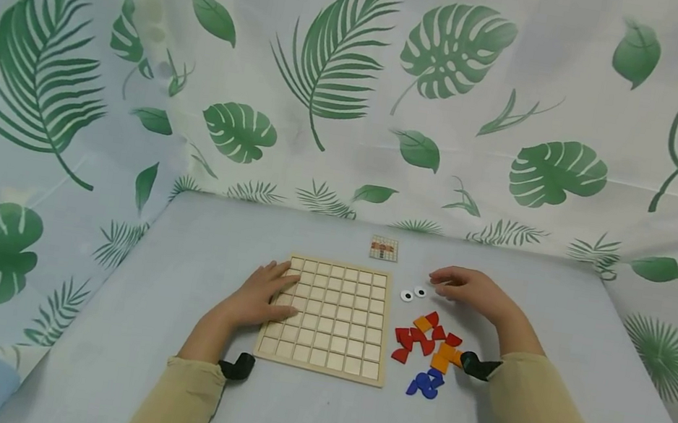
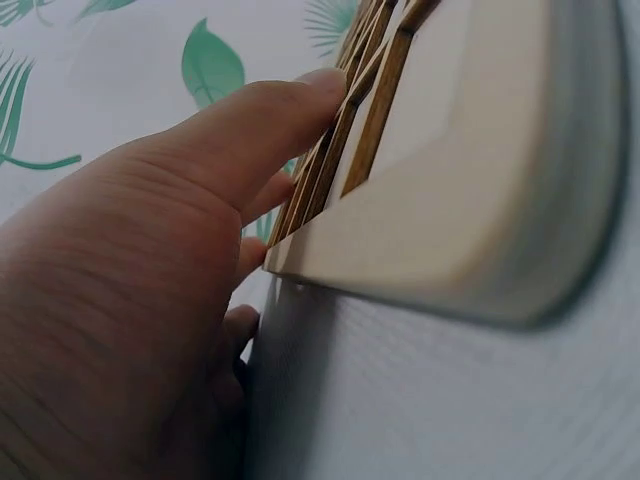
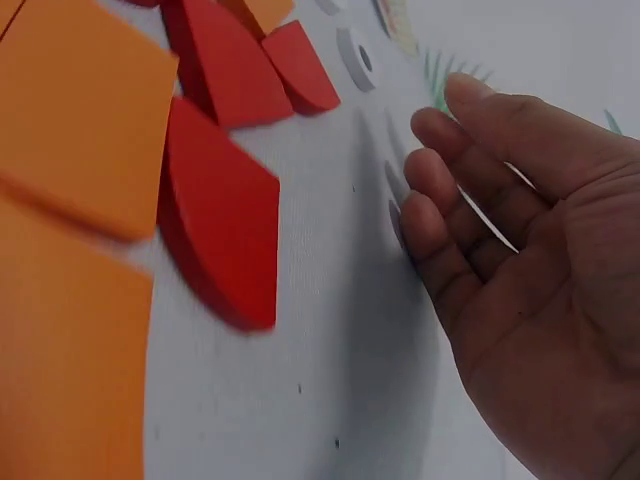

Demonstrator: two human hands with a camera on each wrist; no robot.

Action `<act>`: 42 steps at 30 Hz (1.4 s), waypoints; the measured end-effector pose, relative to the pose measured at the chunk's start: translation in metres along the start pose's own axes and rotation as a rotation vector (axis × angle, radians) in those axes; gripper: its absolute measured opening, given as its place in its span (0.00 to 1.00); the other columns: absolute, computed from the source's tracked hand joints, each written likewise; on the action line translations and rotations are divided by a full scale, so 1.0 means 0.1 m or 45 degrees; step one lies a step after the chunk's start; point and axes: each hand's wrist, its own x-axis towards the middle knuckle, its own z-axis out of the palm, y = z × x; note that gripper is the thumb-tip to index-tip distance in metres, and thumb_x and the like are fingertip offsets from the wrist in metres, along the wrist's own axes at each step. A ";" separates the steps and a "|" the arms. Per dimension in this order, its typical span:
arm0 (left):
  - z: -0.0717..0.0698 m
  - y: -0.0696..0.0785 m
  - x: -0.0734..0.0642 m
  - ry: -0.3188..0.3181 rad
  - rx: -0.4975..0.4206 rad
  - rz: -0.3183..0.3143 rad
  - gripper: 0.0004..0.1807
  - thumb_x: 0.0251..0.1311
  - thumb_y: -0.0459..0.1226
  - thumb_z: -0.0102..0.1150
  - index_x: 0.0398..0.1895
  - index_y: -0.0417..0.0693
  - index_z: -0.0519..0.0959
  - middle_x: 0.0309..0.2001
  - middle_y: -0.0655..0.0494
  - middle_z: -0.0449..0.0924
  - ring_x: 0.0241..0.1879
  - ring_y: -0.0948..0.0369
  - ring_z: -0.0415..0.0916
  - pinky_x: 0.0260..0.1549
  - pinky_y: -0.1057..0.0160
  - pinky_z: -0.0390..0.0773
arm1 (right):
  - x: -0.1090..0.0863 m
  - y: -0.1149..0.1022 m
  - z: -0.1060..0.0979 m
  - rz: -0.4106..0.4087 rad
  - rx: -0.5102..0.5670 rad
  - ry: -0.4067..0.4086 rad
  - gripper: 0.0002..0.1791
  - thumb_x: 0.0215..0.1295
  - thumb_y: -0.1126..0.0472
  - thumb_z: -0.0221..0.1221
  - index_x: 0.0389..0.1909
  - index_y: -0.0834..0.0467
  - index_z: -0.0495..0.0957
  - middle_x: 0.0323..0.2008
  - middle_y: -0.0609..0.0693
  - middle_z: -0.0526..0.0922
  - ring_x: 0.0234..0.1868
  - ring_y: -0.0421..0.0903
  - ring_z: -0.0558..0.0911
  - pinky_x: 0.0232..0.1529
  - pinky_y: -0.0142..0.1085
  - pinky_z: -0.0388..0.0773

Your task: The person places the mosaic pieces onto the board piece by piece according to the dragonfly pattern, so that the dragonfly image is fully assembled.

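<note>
A wooden grid board (image 1: 332,317) lies flat on the grey table. My left hand (image 1: 263,295) rests on its left part with straight fingers; the left wrist view shows the fingers (image 2: 270,120) lying over the board's edge (image 2: 440,230). My right hand (image 1: 471,293) hovers over the table right of two white eye discs (image 1: 414,293), fingers relaxed and holding nothing. In the right wrist view the hand (image 3: 520,260) is open beside red pieces (image 3: 220,210) and orange pieces (image 3: 70,120). Red, orange and blue pieces (image 1: 428,353) lie in a loose heap right of the board.
A small pattern card (image 1: 384,248) lies behind the board. The table (image 1: 308,419) is enclosed by leaf-printed cloth walls (image 1: 345,81) at the back and on both sides.
</note>
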 end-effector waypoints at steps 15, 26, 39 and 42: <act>-0.05 0.04 0.00 -0.008 0.022 -0.009 0.39 0.64 0.55 0.59 0.76 0.54 0.61 0.80 0.48 0.46 0.79 0.43 0.37 0.78 0.41 0.39 | 0.22 -0.14 0.12 0.005 -0.175 -0.112 0.13 0.66 0.54 0.63 0.51 0.41 0.83 0.53 0.52 0.78 0.55 0.53 0.72 0.62 0.54 0.74; -0.03 0.02 -0.01 -0.003 0.002 -0.014 0.40 0.64 0.55 0.60 0.76 0.54 0.62 0.80 0.49 0.45 0.79 0.44 0.36 0.78 0.42 0.38 | 0.26 -0.13 0.16 -0.012 -0.212 -0.077 0.16 0.63 0.52 0.65 0.51 0.48 0.78 0.41 0.52 0.75 0.47 0.50 0.72 0.49 0.41 0.75; 0.00 -0.03 0.03 0.009 0.023 -0.017 0.41 0.63 0.58 0.60 0.75 0.53 0.62 0.80 0.51 0.46 0.80 0.46 0.37 0.79 0.45 0.38 | 0.22 -0.13 0.15 -0.028 -0.215 -0.056 0.16 0.64 0.52 0.64 0.51 0.50 0.78 0.41 0.52 0.75 0.47 0.51 0.72 0.50 0.41 0.75; 0.01 -0.03 0.04 0.030 0.011 -0.026 0.40 0.62 0.58 0.61 0.72 0.50 0.64 0.79 0.50 0.49 0.79 0.46 0.40 0.79 0.45 0.40 | 0.22 -0.12 0.16 -0.029 -0.206 -0.052 0.15 0.65 0.54 0.63 0.51 0.49 0.78 0.41 0.52 0.75 0.48 0.51 0.72 0.49 0.40 0.74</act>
